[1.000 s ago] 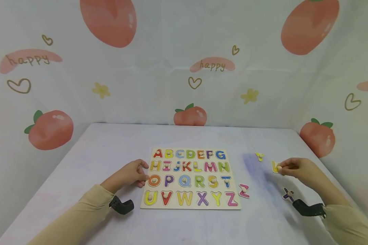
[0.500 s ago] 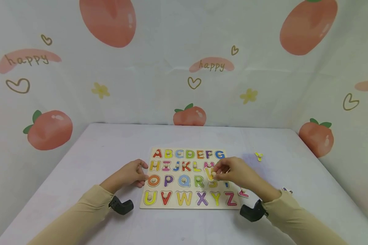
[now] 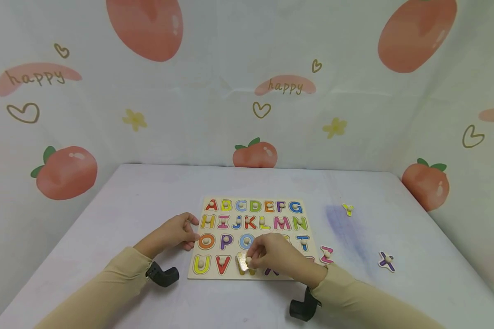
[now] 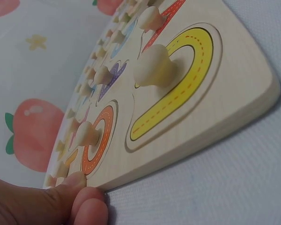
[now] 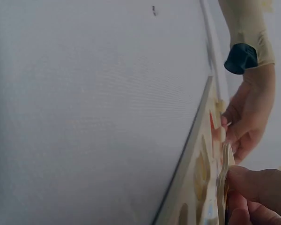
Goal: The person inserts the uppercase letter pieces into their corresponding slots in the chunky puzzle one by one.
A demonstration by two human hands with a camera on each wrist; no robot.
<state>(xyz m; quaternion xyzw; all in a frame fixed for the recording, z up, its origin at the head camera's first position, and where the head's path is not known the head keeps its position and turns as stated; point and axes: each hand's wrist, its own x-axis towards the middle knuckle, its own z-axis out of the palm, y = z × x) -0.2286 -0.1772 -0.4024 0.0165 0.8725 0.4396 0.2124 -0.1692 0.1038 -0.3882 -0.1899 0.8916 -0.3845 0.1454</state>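
Note:
A wooden alphabet puzzle board (image 3: 255, 277) lies flat on the table, most of its letters fitted with round knobs. At its left edge my left hand (image 3: 177, 234) grips the rim; in the left wrist view the thumb (image 4: 75, 180) lies on the board near the orange O, fingers against the side. My right hand (image 3: 281, 256) pinches the knob of a yellow letter W piece (image 3: 242, 262), tilted over the W space in the bottom row. The right wrist view shows that piece (image 5: 223, 183) edge-on, just above the board. My right hand hides part of the lower rows.
Right of the board lie three loose letter pieces: a pink Z (image 3: 327, 254) by the edge, a purple X (image 3: 387, 261) farther right, and a yellow Y (image 3: 348, 209) farther back. A bluish stain (image 3: 346, 228) marks the white tablecloth. Printed cloth hangs behind.
My right hand has carried the yellow W from the table's right side leftward, over the board, to the bottom row. The left hand has stayed at the board's left edge.

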